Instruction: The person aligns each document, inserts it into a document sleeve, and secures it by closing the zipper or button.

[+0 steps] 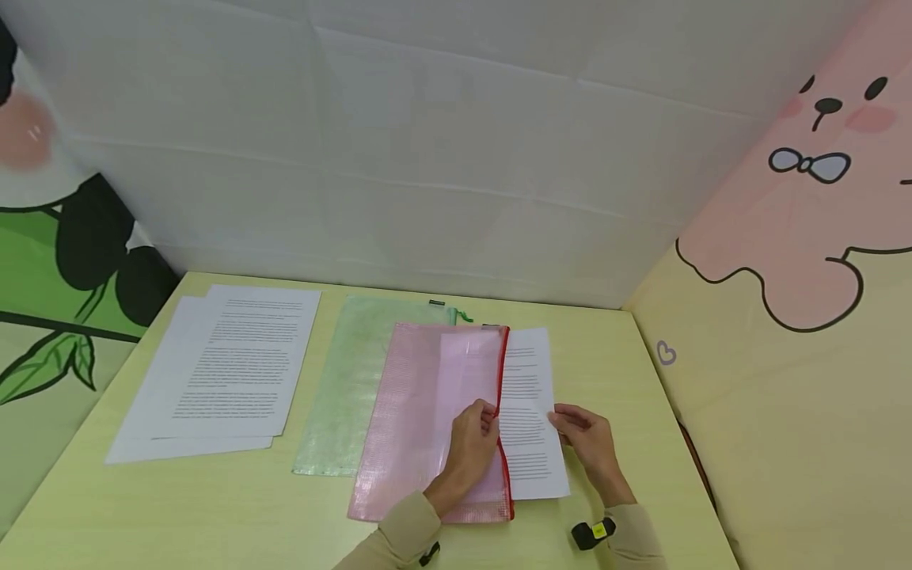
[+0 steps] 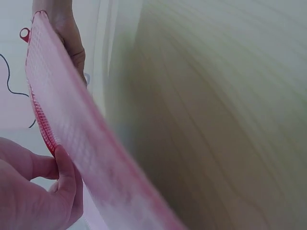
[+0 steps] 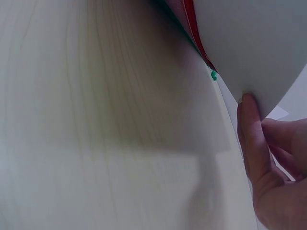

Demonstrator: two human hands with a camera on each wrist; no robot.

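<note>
A pink translucent zip pouch (image 1: 406, 427) with a red zipper edge lies at the middle of the table, its right side raised. A printed sheet of paper (image 1: 530, 412) is partly inside it, and its right part sticks out past the zipper. My left hand (image 1: 472, 443) pinches the pouch's red zipper edge (image 2: 45, 127) between thumb and fingers. At the sheet's right edge, my right hand (image 1: 587, 443) pinches the paper; the right wrist view shows the fingers (image 3: 254, 139) against the underside of the sheet.
Under the pink pouch lies a green translucent zip pouch (image 1: 338, 396) with a green pull cord (image 1: 465, 317). Two overlapping sheets, the upper one printed (image 1: 242, 372), lie at the table's left. White cloth (image 1: 427, 198) stands behind the table, with cartoon-printed panels at both sides.
</note>
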